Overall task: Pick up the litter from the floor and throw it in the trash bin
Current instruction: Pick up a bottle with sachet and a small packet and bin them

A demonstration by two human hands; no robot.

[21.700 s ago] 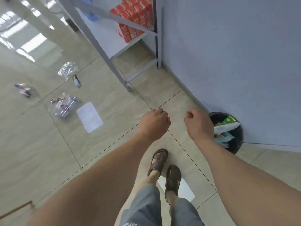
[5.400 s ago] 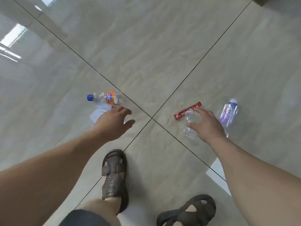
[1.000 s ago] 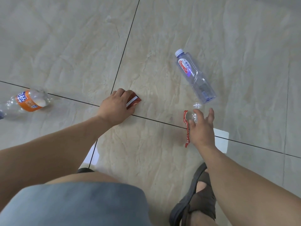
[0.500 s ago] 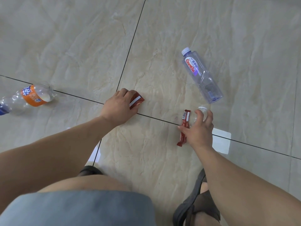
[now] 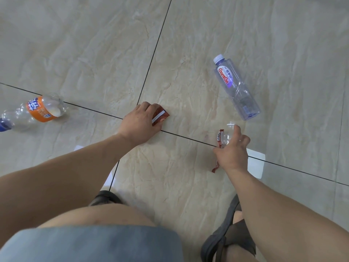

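Glossy floor tiles (image 5: 94,44) carry litter: left hand (image 5: 140,123) closes on a red wrapper (image 5: 160,117); right hand (image 5: 231,154) grips a crumpled bottle (image 5: 226,137), nearer the clear bottle (image 5: 236,87) lying far-right, neck pointing away.

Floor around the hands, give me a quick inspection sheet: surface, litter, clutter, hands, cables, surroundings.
Surface: glossy beige tile floor, dark grout lines.
Job's things: water bottle and orange-label bottle lie on their sides; brown wrapper; red wrapper; small clear bottle. Trash bin not in view.
Clutter: nothing seen.
Hands: left hand presses on the brown wrapper; right hand holds the small clear bottle and red wrapper.
Cables: nothing seen.
Surroundings: sandals, grey shorts.
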